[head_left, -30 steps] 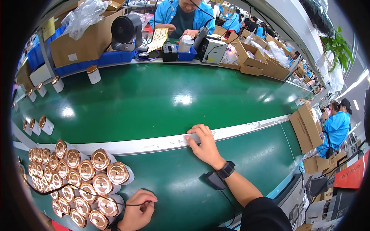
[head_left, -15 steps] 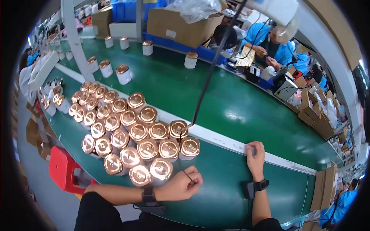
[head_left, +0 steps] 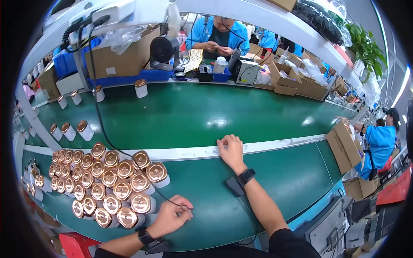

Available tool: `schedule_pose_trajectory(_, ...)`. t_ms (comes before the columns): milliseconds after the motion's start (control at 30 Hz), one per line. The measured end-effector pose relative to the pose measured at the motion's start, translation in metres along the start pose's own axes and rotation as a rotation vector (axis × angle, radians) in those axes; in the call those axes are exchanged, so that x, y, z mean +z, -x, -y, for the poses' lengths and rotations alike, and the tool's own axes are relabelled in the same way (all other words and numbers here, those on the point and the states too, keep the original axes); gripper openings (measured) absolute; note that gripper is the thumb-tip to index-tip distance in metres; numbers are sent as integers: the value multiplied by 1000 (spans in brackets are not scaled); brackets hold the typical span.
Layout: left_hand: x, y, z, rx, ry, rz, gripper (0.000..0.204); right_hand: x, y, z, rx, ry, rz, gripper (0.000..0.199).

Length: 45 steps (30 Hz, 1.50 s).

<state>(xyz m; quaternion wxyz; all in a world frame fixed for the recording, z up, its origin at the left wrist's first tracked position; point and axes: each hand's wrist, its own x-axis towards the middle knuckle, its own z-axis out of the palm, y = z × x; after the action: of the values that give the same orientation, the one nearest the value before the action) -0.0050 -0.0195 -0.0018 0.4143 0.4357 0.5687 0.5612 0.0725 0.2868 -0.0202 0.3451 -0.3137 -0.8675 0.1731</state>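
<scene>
Leftmost, copper-lidded white containers (head_left: 122,189) stand in a close cluster on the green tabletop (head_left: 292,176). Over them runs a black cable (head_left: 99,116), hanging from the upper left and slanting down rightward, its long axis leading straight into the left hand (head_left: 168,218). That grip is pinched, thumb and fingers together on the cable near its end, just beside the containers; the rest of the cable lies up and left of it. Farther right, well apart from the cable, the right hand (head_left: 232,152) rests on the white rail (head_left: 284,143), fingers curled; whether its grip holds anything, I cannot tell.
</scene>
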Motion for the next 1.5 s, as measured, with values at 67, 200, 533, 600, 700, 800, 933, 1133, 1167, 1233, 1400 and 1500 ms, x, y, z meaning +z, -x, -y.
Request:
schedule_pose_trajectory(67,-3,2,-2,-32,21,-13,11,14,-13,13,78,67,46,17)
schedule_pose_trajectory(200,-7,2,1,-11,-1,-79,8,53,-46,53,61,-260,278,21)
schedule_pose_trajectory(533,-2,5,10,162,-86,-4,10,274,-210,165,28,-470,140,98)
schedule_pose_trajectory(600,6,6,9,232,-156,-23,10,291,-237,159,122,-439,66,98)
schedule_pose_trajectory(700,7,11,10,183,-135,-43,9,296,-223,180,168,-478,35,95)
schedule_pose_trajectory(800,10,6,3,219,-104,-8,9,284,-231,151,115,-605,88,78)
schedule_pose_trajectory(933,2,-2,5,267,-55,46,11,216,-217,104,323,-1109,406,55)
schedule_pose_trajectory(1133,-3,5,-13,182,-17,17,11,59,-77,119,550,-1590,642,52)
schedule_pose_trajectory(1167,-1,4,-12,225,-43,-26,9,47,-58,112,583,-1615,623,57)
schedule_pose_trajectory(1233,0,2,-24,209,-61,-78,9,24,-19,103,574,-1618,566,58)
schedule_pose_trajectory(1400,-3,5,-47,156,-4,-218,14,7,46,106,502,-1589,711,68)
schedule_pose_trajectory(1500,-5,11,-47,204,-32,-254,19,3,63,118,459,-1575,827,79)
